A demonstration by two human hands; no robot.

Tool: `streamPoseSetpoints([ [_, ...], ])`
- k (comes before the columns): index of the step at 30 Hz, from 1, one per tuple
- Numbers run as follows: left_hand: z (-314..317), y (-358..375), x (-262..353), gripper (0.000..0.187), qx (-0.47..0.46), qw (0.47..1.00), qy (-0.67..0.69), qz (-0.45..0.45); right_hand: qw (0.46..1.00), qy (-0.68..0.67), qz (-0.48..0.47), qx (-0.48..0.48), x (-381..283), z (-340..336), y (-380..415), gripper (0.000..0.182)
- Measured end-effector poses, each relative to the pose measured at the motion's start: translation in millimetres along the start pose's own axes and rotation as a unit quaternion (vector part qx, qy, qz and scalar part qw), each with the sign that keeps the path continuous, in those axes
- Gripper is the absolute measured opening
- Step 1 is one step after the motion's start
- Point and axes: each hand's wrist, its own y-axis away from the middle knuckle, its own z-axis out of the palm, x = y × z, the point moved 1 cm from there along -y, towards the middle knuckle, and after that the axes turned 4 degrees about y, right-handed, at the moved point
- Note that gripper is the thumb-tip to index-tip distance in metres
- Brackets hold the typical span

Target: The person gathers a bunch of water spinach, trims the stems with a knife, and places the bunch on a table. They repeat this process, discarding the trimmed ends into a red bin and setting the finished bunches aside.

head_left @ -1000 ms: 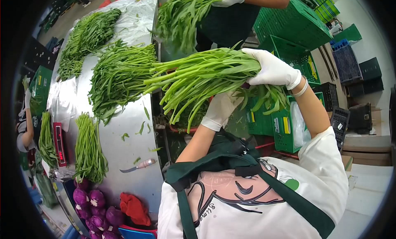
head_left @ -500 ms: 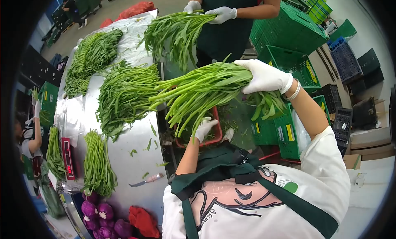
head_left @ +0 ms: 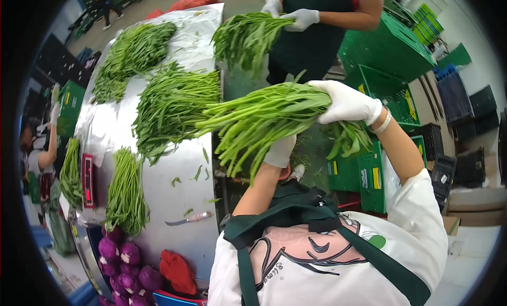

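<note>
My right hand [head_left: 348, 102], in a white glove, is closed round the leafy end of a bunch of water spinach [head_left: 269, 113]. The bunch is held in the air over the gap beside the table, its cut stems pointing left and fanned out. Beneath those stems is my left hand [head_left: 281, 150], also gloved; its fingers are hidden behind the greens, so whether it grips them does not show. A pile of water spinach [head_left: 177, 108] lies on the metal table [head_left: 171, 200] to the left, stems towards me.
Across from me, a co-worker's gloved hands [head_left: 301, 19] hold another bunch. The table bears more greens [head_left: 129, 55], a stem bundle [head_left: 127, 189], a knife [head_left: 190, 219], a red-framed scale [head_left: 88, 180], purple onions [head_left: 127, 274] and red netting [head_left: 178, 271]. Green crates [head_left: 388, 94] stand right.
My left hand has moved up and right, from above the red basket to under the bunch. My right hand still holds the bunch. The whole view has shifted slightly.
</note>
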Motion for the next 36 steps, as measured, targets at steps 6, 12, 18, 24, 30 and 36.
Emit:
streamPoseSetpoints([
  [6, -16, 11, -39, 0.047, 0.082, 0.986, 0.140, -0.027, 1.000, -0.006, -0.005, 0.012, 6, 2, 3, 0.048],
  [12, -22, 25, -60, 0.050, 0.102, 0.971, 0.213, -0.042, 0.997, -0.077, -0.001, 0.009, 3, -1, 5, 0.046],
  [18, -10, 26, -66, 0.053, 0.130, 0.971, 0.199, -0.031, 0.997, -0.058, 0.024, -0.052, -6, -5, -11, 0.061],
  [24, -33, 8, -17, 0.050, 0.069, 0.932, 0.354, -0.023, 0.994, -0.103, 0.007, -0.034, -5, -13, -14, 0.056],
  [30, -43, 44, -55, 0.047, -0.090, 0.814, 0.566, -0.094, 0.996, -0.083, 0.030, -0.009, 8, -17, -4, 0.046],
  [36, -72, 68, -38, 0.043, -0.042, 0.737, 0.624, -0.255, 0.998, -0.005, 0.049, -0.047, 16, -13, 8, 0.049],
])
